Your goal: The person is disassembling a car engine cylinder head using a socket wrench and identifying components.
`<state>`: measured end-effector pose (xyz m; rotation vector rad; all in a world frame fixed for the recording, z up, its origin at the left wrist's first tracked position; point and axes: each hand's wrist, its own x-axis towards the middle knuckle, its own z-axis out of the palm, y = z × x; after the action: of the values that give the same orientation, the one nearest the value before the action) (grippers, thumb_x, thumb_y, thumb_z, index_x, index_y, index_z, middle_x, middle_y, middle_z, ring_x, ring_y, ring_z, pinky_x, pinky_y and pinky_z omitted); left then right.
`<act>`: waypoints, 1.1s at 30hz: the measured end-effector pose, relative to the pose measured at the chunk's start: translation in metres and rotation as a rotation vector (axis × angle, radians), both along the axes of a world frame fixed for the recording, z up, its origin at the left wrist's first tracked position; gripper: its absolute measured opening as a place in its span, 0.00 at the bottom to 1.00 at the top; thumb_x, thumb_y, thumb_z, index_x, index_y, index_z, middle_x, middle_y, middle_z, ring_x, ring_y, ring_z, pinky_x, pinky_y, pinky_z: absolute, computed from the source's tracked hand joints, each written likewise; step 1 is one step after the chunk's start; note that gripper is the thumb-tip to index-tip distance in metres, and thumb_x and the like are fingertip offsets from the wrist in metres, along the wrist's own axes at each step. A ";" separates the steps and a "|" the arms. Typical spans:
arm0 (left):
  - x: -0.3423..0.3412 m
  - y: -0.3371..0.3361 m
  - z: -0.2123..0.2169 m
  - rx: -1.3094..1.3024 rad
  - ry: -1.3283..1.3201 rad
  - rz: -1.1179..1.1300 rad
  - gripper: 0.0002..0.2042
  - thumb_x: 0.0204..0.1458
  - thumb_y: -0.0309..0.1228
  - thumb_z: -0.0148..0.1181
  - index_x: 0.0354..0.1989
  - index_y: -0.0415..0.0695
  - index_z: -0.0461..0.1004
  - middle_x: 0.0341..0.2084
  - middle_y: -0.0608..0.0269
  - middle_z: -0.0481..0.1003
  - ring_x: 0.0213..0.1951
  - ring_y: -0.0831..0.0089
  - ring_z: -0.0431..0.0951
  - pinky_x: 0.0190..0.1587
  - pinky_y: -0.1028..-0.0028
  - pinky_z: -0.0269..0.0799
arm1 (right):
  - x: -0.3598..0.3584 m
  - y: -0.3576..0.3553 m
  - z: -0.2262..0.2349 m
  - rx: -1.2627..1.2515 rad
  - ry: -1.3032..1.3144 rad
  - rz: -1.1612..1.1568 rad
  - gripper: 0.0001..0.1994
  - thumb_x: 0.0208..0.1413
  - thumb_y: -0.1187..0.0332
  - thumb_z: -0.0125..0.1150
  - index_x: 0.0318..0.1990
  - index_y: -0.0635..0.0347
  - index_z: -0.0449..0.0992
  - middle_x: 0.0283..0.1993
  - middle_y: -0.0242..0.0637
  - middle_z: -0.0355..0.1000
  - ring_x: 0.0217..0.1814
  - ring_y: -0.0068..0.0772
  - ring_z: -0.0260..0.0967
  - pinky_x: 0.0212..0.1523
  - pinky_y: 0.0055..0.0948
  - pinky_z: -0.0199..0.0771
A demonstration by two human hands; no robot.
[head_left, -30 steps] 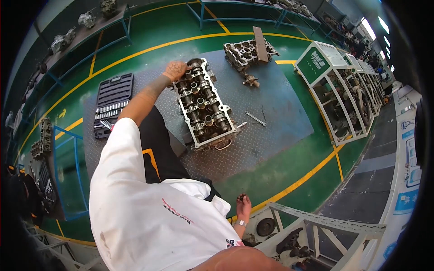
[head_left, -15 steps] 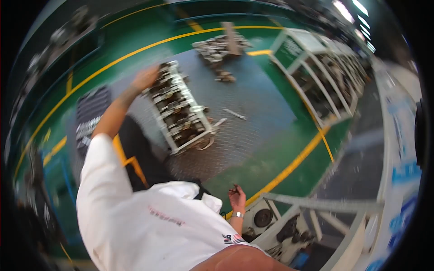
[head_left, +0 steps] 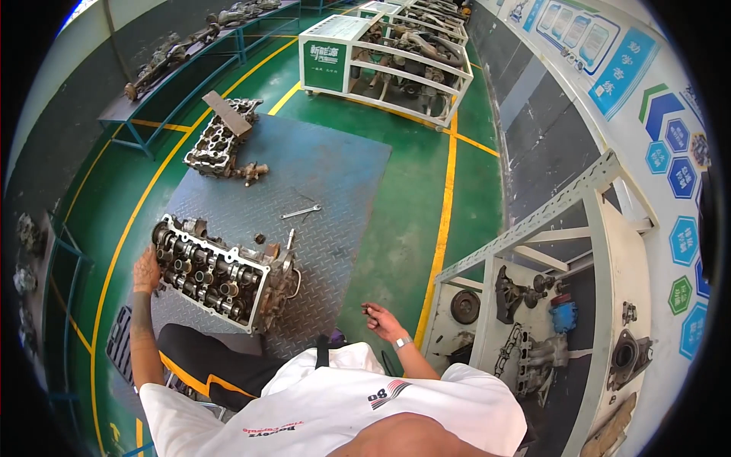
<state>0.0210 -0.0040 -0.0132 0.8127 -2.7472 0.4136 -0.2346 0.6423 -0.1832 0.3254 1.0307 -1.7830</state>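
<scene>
An engine cylinder head with exposed camshafts and a pale rim lies on the metal plate floor in front of me. My left hand rests flat against its left end, fingers stretched out. Away from the engine, to its right, my right hand hangs over the green floor. Its fingers are curled together, and something small and dark shows at the fingertips, too small to name. Beyond the cylinder head a wrench lies on the plate, with a small dark round part nearer the head.
A second cylinder head with a flat board on it sits farther off. A shelf frame with metal parts stands close on my right. White display frames line the back; a blue-legged bench runs along the far left.
My view has swung to the right, so the engine and plate sit farther left in the picture. My left hand stays at the cylinder head's end; my right hand keeps its curled fingers.
</scene>
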 end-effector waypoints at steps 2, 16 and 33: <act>-0.001 0.004 0.003 0.069 -0.048 0.116 0.11 0.61 0.31 0.42 0.38 0.44 0.73 0.29 0.49 0.76 0.33 0.49 0.77 0.36 0.55 0.71 | 0.001 -0.003 -0.003 -0.044 0.003 0.056 0.13 0.64 0.71 0.51 0.54 0.61 0.69 0.35 0.30 0.65 0.22 0.16 0.51 0.25 0.19 0.55; -0.008 0.010 0.009 0.082 -0.031 0.170 0.14 0.62 0.42 0.45 0.42 0.42 0.67 0.26 0.47 0.75 0.33 0.47 0.76 0.35 0.52 0.70 | -0.004 -0.025 -0.008 0.040 0.062 0.192 0.10 0.64 0.69 0.49 0.49 0.65 0.69 0.29 0.30 0.61 0.21 0.18 0.48 0.22 0.20 0.52; -0.008 0.013 0.003 0.081 -0.130 0.281 0.15 0.59 0.33 0.44 0.51 0.51 0.73 0.37 0.54 0.77 0.39 0.54 0.77 0.39 0.57 0.71 | 0.005 -0.003 -0.024 0.141 -0.012 0.140 0.10 0.63 0.69 0.48 0.48 0.64 0.70 0.29 0.29 0.62 0.20 0.18 0.47 0.22 0.20 0.51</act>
<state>0.0126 0.0089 -0.0105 1.2419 -2.7888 0.4232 -0.2299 0.6390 -0.2072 0.3417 1.1455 -1.5852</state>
